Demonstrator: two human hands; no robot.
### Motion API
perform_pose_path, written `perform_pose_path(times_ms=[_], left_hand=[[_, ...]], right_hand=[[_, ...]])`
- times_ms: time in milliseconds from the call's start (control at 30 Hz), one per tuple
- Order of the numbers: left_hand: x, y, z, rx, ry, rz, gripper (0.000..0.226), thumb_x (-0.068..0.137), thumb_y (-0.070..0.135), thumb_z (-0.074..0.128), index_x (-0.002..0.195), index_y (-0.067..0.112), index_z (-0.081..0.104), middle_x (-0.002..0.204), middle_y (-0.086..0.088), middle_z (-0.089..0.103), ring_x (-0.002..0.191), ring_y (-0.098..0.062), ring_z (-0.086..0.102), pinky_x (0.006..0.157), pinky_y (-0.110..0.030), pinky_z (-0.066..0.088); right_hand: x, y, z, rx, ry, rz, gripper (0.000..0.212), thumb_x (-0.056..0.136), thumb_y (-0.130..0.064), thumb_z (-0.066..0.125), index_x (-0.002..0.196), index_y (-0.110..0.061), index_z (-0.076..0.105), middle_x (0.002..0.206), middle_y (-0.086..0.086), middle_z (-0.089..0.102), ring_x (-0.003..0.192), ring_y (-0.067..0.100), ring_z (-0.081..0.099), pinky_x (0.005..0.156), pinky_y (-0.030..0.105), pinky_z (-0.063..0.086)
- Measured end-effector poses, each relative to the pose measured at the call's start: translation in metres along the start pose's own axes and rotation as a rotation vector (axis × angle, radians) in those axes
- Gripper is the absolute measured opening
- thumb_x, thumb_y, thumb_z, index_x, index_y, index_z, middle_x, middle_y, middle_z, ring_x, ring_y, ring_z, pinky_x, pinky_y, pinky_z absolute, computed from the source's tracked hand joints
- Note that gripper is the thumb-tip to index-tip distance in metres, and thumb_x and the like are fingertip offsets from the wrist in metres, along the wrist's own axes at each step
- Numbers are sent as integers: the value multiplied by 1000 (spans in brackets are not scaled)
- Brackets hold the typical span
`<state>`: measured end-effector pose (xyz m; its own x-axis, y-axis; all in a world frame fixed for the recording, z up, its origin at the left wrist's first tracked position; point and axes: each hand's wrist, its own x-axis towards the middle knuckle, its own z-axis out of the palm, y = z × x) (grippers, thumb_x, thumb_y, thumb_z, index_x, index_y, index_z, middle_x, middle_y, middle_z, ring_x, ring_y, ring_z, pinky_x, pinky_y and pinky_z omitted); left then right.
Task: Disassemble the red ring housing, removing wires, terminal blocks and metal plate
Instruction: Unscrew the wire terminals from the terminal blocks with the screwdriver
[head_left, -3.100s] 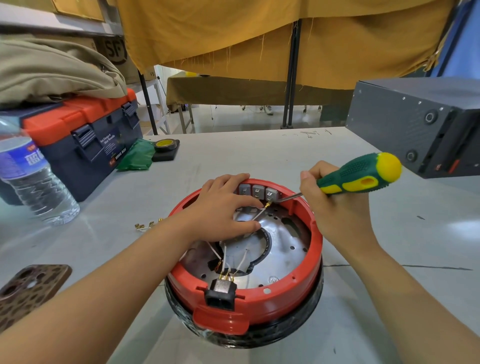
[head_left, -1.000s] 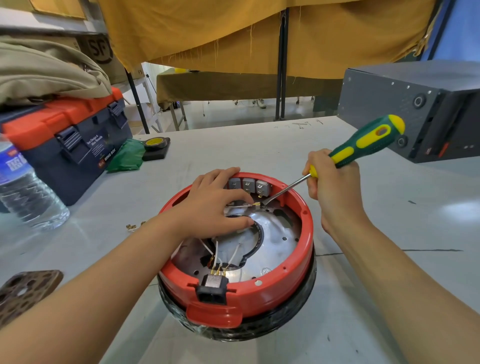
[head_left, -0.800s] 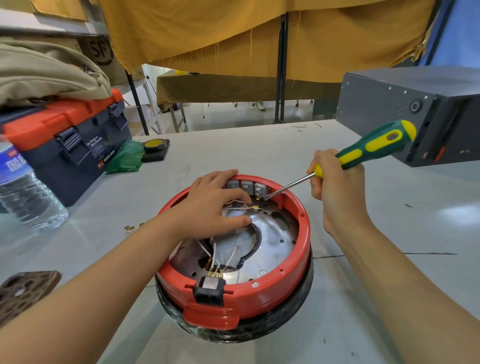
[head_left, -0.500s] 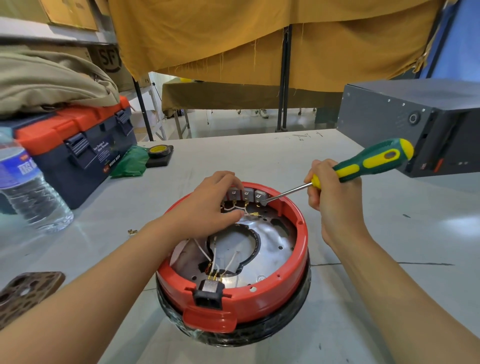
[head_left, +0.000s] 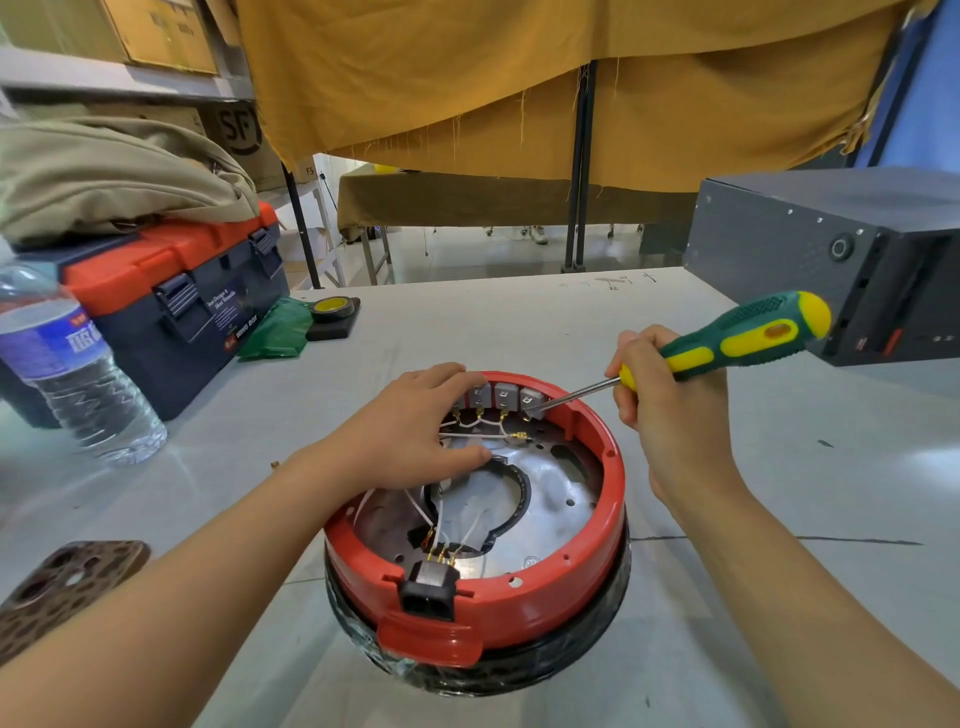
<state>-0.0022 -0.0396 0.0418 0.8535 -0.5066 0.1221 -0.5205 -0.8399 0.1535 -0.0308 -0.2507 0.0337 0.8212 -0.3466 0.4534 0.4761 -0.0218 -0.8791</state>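
The red ring housing (head_left: 571, 577) sits on a black base at the table's middle. Inside lies the shiny metal plate (head_left: 550, 499). Several grey terminal blocks (head_left: 504, 397) line the far rim, with white wires (head_left: 483, 435) running from them. More white wires lead to a black power socket (head_left: 428, 590) at the near rim. My left hand (head_left: 415, 436) rests inside the housing, fingertips on the leftmost blocks, thumb on the plate. My right hand (head_left: 670, 415) grips a green and yellow screwdriver (head_left: 737, 338), its tip at the rightmost block.
A red and blue toolbox (head_left: 171, 306) with cloth on top and a water bottle (head_left: 72, 374) stand at the left. A patterned phone case (head_left: 62, 582) lies near left. A dark grey box (head_left: 852, 260) overhangs at right. Green bag (head_left: 275, 327) and tape roll (head_left: 332, 310) lie behind.
The screwdriver tip has moved from the loose wire end up to the rightmost terminal block. My left hand has slid toward the far rim, fingers now over the left blocks.
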Motion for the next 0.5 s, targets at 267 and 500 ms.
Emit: perform_pose_path(times_ms=[267,500], left_hand=[[-1,10,-2,-43,-42,100,74,81,46,65,142,27,29,146,5,32,131,-16,33,111,-31,26],[5,22,1,-22,-43,103,54,73,54,56,119,28,46,132,5,37,111,-16,42,102,-37,32]], right_hand=[[-4,-5,1,-96,-60,-111,29,80,-23,50,56,-8,46,38,-9,41,40,6,40,46,11,30],[-4,-7,-2,-194,-71,-194,30,82,-22,50,58,-4,46,41,-13,43,43,6,43,47,9,30]])
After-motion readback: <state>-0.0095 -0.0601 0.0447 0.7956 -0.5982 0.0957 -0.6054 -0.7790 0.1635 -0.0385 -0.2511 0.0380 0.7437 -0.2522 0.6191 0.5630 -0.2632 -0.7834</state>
